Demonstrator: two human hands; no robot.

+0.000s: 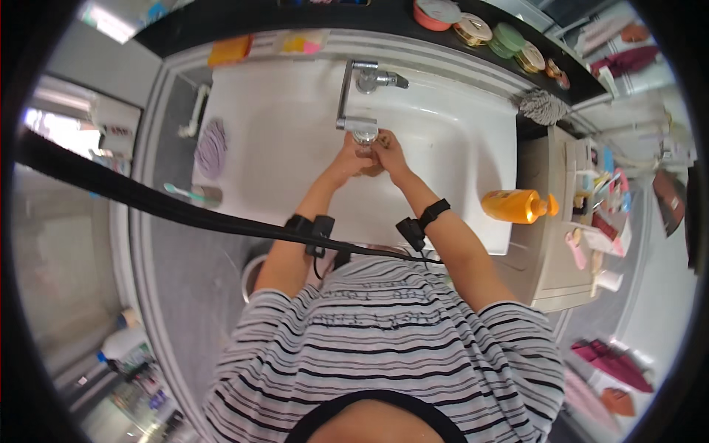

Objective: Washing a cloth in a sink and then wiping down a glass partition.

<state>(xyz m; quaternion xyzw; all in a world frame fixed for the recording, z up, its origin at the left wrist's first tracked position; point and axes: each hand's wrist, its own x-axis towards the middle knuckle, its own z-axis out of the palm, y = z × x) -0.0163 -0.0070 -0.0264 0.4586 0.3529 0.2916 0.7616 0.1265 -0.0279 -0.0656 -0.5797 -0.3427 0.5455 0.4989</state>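
Note:
Beneath the spout of a chrome swivel faucet (344,94), my two hands meet over a white washbasin (277,194). My left hand (350,160) reaches in from the left, fingers bent toward the other hand. Close against it, my right hand (390,152) has curled fingers. Something small and brownish shows between them; the faucet head and fingers partly hide it, and I cannot tell what it is or which hand holds it. Water seems to run over the hands.
An orange pump bottle (512,206) lies on the basin's right rim. A purple cloth (211,148) rests at the left edge, near a toothbrush (185,192) and a cup (211,195). Several round containers line the black shelf (382,19) behind. A black strap crosses the view.

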